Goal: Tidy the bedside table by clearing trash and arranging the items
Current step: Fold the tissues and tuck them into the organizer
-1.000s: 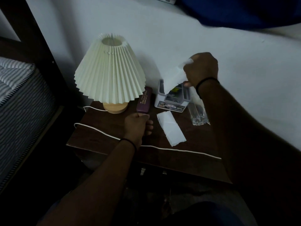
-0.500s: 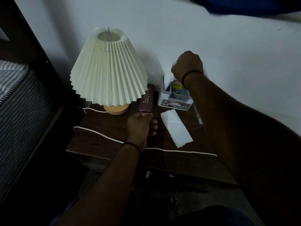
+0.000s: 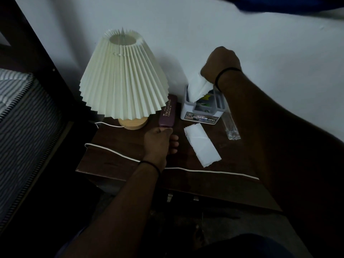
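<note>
My right hand grips a white tissue just above a small white box at the back of the dark wooden bedside table; the tissue's lower end reaches into the box. My left hand rests on the tabletop with fingers curled, its fingertips touching the near end of a maroon spectacle case. A second white tissue lies flat on the table to the right of my left hand. A clear plastic wrapper lies right of the box.
A pleated cream lamp on a wooden base stands at the table's back left. Its white cord runs across the table's front. A striped mattress and dark bed frame are to the left. The white wall is close behind.
My right hand dropped to the box with the tissue, then rose slightly, so more tissue shows above the box. My left hand stayed by the spectacle case.
</note>
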The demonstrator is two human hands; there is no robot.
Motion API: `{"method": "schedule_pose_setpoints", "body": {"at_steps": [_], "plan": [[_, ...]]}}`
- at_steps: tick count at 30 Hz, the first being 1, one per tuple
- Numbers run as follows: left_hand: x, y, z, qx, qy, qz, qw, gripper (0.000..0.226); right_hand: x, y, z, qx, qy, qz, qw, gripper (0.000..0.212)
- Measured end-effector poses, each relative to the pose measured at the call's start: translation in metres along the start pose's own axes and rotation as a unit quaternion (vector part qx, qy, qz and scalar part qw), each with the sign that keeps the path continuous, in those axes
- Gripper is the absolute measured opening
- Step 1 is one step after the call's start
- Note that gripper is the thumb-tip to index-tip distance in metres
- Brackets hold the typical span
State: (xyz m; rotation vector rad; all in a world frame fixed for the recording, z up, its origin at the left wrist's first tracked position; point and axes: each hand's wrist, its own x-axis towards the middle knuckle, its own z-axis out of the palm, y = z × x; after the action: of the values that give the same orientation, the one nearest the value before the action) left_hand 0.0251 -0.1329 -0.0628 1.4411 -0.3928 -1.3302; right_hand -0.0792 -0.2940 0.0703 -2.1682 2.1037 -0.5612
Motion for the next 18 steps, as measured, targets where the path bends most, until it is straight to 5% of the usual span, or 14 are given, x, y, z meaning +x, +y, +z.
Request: {"method": "schedule_pose_setpoints", "body": {"at_steps": [10, 13, 18], "plan": [[0.001, -0.001, -0.001, 0.004, -0.004, -0.002, 1.000, 0.009, -0.006, -0.003, 0.018, 0.018, -0.021, 0.022, 0.999, 0.004], [0.002, -0.002, -0.001, 0.008, -0.002, -0.005, 1.000, 0.011, -0.004, 0.004, 0.018, 0.004, 0.003, 0.035, 0.999, 0.023], [0.004, -0.004, 0.000, 0.011, 0.000, -0.005, 1.000, 0.007, 0.001, 0.005, 0.010, -0.026, 0.015, 0.014, 0.999, 0.022]]}}
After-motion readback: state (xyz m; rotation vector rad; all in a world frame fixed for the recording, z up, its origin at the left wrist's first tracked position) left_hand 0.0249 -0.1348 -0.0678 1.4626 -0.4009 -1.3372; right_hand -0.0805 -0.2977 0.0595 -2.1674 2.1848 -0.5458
